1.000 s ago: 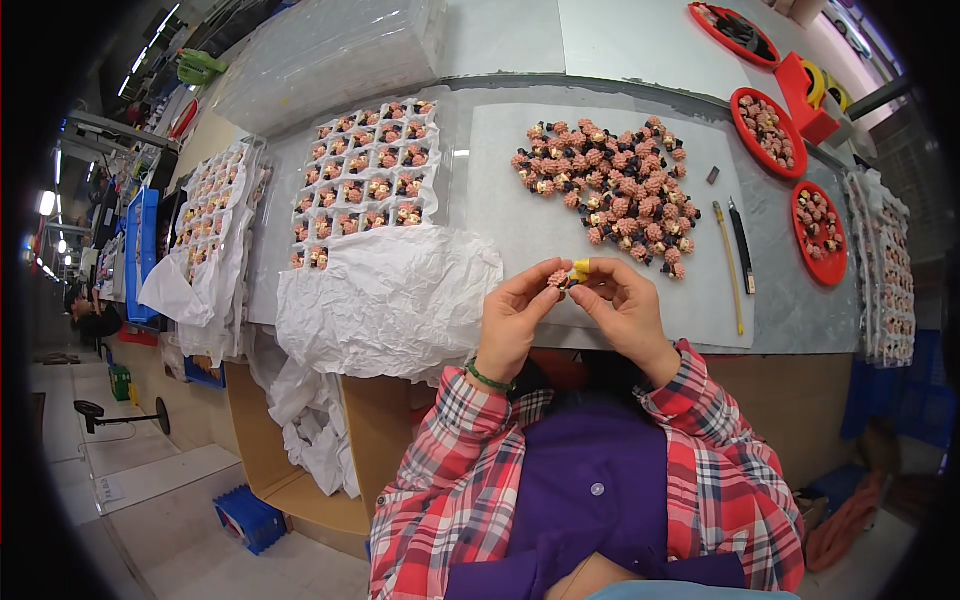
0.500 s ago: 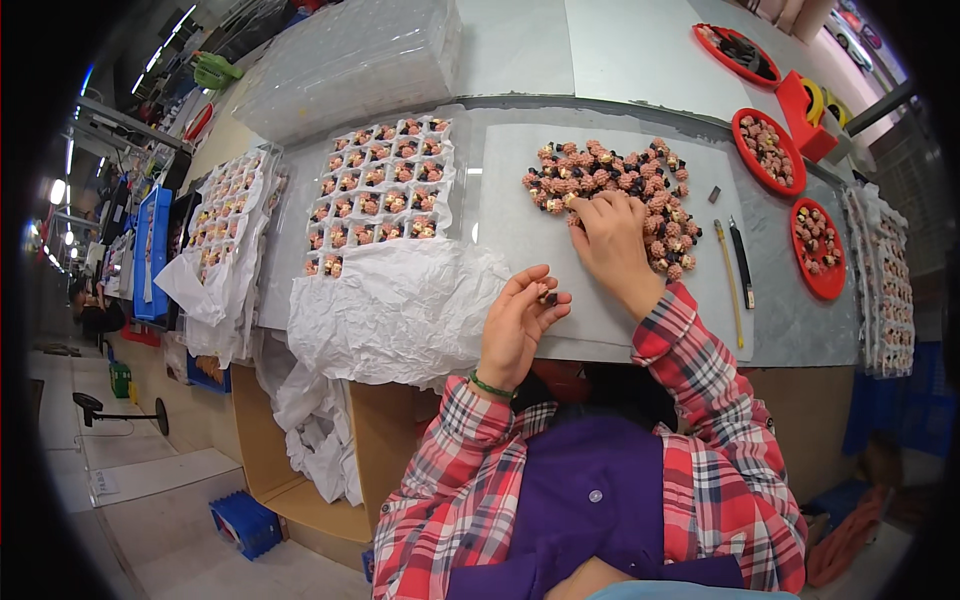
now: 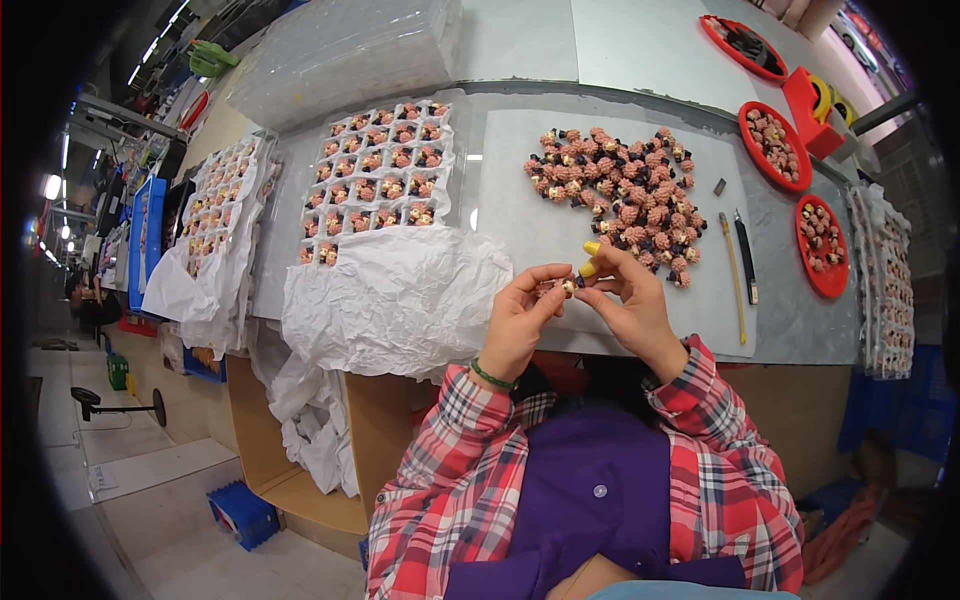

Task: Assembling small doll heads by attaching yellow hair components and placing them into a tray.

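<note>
In front of my chest both hands meet around a small figurine (image 3: 568, 286) with a pale face, a pinkish part and a dark end. My left hand (image 3: 522, 318) pinches it between thumb and fingers. My right hand (image 3: 632, 308), with yellow covers on two fingertips, closes its thumb and fingers on the dark end. The fingers partly hide the piece, so a second one between them cannot be ruled out. Beyond my right hand a heap of similar figurines (image 3: 640, 190), pink with black parts, lies on a white sheet (image 3: 510, 200).
Left stands a white compartment tray (image 3: 375, 165) filled with figurines, its near part under crumpled white paper (image 3: 390, 300). Clear plastic trays (image 3: 350, 50) are stacked behind. To the right lie a pencil (image 3: 734, 285), a black pen-like tool (image 3: 746, 255) and red dishes (image 3: 822, 250).
My right hand has come back from the heap toward me and met my left hand at the figurine. My left hand has turned and closed more. The view has shifted slightly.
</note>
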A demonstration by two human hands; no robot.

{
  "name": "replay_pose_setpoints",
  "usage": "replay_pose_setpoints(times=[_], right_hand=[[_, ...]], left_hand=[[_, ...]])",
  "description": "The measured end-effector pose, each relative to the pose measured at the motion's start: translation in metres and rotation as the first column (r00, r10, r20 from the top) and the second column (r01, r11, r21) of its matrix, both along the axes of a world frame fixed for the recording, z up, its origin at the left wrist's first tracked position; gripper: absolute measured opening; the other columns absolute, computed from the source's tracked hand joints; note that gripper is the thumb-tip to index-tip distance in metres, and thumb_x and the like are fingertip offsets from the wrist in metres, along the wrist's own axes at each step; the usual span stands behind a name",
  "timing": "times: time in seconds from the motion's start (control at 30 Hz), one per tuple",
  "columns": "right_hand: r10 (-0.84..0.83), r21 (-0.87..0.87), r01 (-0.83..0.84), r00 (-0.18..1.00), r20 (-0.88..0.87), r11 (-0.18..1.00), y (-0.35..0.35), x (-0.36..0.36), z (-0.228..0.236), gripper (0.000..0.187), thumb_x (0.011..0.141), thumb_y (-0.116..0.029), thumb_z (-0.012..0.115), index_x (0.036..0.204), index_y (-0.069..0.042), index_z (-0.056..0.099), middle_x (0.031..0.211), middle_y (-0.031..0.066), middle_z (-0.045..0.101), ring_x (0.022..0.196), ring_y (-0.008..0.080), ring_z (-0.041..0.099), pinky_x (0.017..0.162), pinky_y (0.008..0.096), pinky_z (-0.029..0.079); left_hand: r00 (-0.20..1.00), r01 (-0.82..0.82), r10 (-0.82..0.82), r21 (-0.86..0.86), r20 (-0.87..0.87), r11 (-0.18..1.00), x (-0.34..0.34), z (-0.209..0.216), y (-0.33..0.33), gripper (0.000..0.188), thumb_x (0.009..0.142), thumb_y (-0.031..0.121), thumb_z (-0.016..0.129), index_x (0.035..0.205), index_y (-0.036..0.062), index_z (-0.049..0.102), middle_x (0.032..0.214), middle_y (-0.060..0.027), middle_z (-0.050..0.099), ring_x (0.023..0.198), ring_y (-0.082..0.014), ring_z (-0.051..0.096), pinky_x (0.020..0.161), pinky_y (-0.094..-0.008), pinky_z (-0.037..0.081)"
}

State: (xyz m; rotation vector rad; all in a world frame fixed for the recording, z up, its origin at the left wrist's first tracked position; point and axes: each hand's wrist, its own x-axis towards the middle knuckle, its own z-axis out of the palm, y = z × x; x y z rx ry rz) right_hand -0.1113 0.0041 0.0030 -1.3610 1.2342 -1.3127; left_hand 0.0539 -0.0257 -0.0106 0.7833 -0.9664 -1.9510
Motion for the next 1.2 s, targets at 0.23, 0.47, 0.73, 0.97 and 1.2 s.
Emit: replay_pose_setpoints(times=[0.23,0.47,0.73,0.97,1.2], right_hand=[[0.033,-0.061,-0.035,0.999,-0.036,0.998,0.005,0.001,0.003,0.047,0.076,0.005,0.066,0.12,0.003,0.048,0.102,0.008,0.056,0.087,0.0126,0.056,0.078,0.0255,0.05],[0.02,-0.087,-0.022,0.999,-0.025,0.996,0.008,0.002,-0.005,0.045,0.075,0.004,0.067,0.117,0.002,0.051,0.101,0.008,0.058,0.087,0.0127,0.057,0.078,0.0267,0.05],[-0.019,-0.154,0.005,0.996,-0.089,0.988,0.006,-0.006,0.002,0.023,0.077,0.002,0.066,0.1,0.002,0.06,0.099,0.0083,0.058,0.085,0.0128,0.058,0.077,0.0249,0.049],[0.135,0.115,-0.16,0.969,0.205,0.98,0.004,0.0,0.013,0.02,0.082,-0.003,0.063,0.1,0.004,0.058,0.094,0.006,0.06,0.084,0.0122,0.061,0.073,0.0232,0.05],[0.063,0.237,-0.14,0.949,0.308,0.961,0.002,0.01,0.011,0.03,0.082,0.001,0.061,0.11,0.003,0.051,0.093,0.0064,0.061,0.079,0.0113,0.059,0.068,0.0234,0.05]], left_hand=[[0.998,-0.027,0.025,-0.053,-0.054,0.998,-0.001,0.006,0.002,0.031,0.085,-0.003,0.054,0.116,-0.0011,0.05,0.11,-0.0075,0.057,0.094,-0.0099,0.054,0.079,-0.0221,0.045],[0.999,-0.034,0.03,-0.108,-0.032,0.994,-0.001,0.004,0.004,0.033,0.083,-0.006,0.053,0.116,-0.0028,0.049,0.111,-0.0091,0.057,0.103,-0.0136,0.054,0.09,-0.025,0.043],[0.973,0.062,-0.03,0.136,-0.228,0.989,0.003,0.02,0.0,0.041,0.084,-0.005,0.054,0.124,-0.0016,0.045,0.118,-0.0108,0.052,0.104,-0.0152,0.054,0.09,-0.027,0.044],[1.0,-0.004,0.007,-0.104,0.023,0.995,0.007,0.008,0.001,0.04,0.088,0.001,0.051,0.127,-0.0019,0.043,0.119,-0.008,0.049,0.105,-0.0164,0.053,0.085,-0.0295,0.047],[0.982,0.045,0.018,-0.323,0.188,0.945,0.008,0.022,0.013,0.043,0.088,0.0,0.053,0.129,-0.001,0.043,0.12,-0.0074,0.047,0.105,-0.0139,0.052,0.086,-0.0256,0.047]])
